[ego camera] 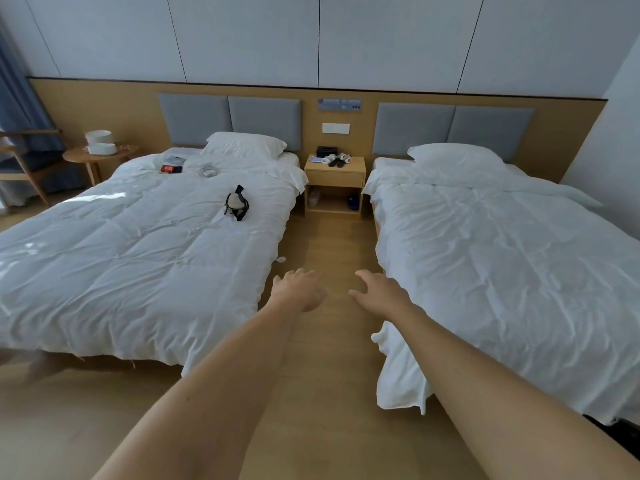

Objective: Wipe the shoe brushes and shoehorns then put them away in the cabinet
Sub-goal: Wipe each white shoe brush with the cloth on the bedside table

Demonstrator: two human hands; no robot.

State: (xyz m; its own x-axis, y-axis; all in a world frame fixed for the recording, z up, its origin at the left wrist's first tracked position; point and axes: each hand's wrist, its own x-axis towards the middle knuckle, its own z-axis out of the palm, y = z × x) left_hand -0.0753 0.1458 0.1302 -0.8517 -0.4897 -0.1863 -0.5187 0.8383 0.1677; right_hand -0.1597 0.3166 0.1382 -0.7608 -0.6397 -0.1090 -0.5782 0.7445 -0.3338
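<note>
Our left hand (298, 289) and right hand (379, 292) reach out side by side, fingers loose and holding nothing, over the floor (332, 358) between the two beds. Far ahead of them stands the nightstand (335, 184); the small dark and white items (335, 159) on its top are probably the brushes and shoehorns. We should walk in close before grasping anything. They are too small to tell apart, and we see no cloth.

two bare forearms reaching forward from the bottom of the frame toward its centre, left hand (299, 289) palm down with fingers loosely spread, right hand (379, 292) just beside it, fingers relaxed and slightly bent, both holding nothing, apart
</note>
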